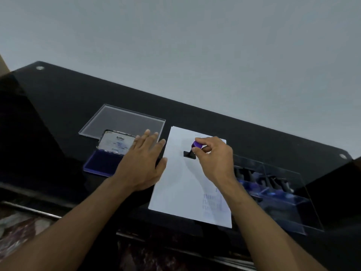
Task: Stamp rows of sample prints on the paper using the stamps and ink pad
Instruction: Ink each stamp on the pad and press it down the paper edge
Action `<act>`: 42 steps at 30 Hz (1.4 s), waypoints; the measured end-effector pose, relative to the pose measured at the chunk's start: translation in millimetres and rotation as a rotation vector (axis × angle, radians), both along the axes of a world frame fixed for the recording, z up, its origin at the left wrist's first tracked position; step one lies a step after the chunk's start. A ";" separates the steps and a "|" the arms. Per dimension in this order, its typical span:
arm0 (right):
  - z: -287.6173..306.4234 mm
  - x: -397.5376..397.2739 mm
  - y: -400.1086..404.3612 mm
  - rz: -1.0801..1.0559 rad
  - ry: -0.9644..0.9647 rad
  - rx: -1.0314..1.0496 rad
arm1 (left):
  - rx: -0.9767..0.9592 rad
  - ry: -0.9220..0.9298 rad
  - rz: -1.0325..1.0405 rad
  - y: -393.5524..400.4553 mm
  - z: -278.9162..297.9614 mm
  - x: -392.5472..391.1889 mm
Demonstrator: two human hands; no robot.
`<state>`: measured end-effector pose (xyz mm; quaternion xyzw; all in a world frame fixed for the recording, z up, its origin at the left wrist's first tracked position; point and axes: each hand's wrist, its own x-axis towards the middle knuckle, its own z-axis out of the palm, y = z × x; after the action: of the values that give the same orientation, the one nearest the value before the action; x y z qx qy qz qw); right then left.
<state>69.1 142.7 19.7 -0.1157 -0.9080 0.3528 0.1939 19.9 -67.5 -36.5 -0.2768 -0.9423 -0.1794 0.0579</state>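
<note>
A white sheet of paper lies on the black glass table, with faint blue prints near its lower right corner. My right hand pinches the purple top of a stamp, whose black base sits on the upper part of the paper. Left of the sheet, my left hand lies flat with straight fingers, its thumb at the paper's left edge. It partly covers the open blue ink pad, whose lid stands up behind.
A clear plastic lid lies flat behind the ink pad. At the right stands a clear plastic box holding several more stamps. The black table has a near edge below my forearms and metal bolts at its far corners.
</note>
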 end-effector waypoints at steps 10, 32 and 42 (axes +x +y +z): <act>3.2 -35.1 51.2 -0.043 0.021 0.054 | -0.039 -0.021 -0.051 56.4 -3.0 -37.9; -6.6 -89.2 64.3 0.064 -0.062 0.233 | -0.199 -0.042 -0.071 83.1 -26.3 -105.0; -8.1 -88.8 62.7 0.073 -0.089 0.249 | -0.213 -0.031 -0.085 82.3 -27.0 -104.7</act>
<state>-19.7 205.5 11.6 -0.0729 -0.9561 0.2386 0.1534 -84.8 14.9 -63.5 -0.3184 -0.9441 -0.0850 0.0059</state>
